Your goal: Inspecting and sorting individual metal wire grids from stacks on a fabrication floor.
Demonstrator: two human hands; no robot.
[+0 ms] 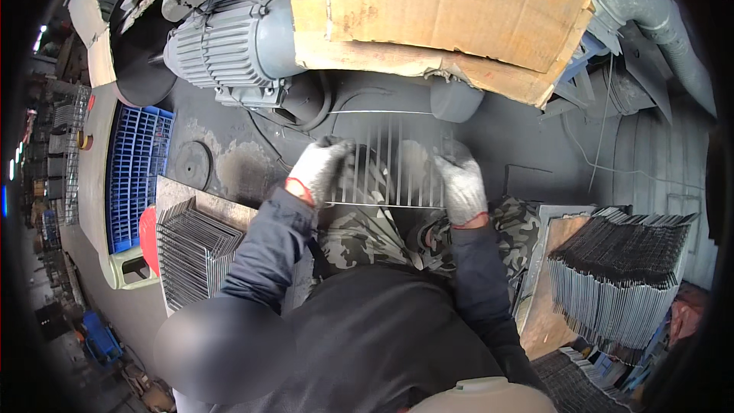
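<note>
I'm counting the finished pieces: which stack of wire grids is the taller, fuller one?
The stack of wire grids on the person's right, fanned out on a board. The stack on the left is lower and flatter. A single wire grid is held between left hand and right hand.

A metal-fabrication workshop: a grey ribbed electric motor (229, 46) sits on a grimy, dust-blackened machine bed (229, 160) patched with torn cardboard (459, 8). Stacks of welded wire grids (619, 275) stand at the right, more wire grids (191, 248) at the left, beside a blue plastic crate (138, 168).
</note>
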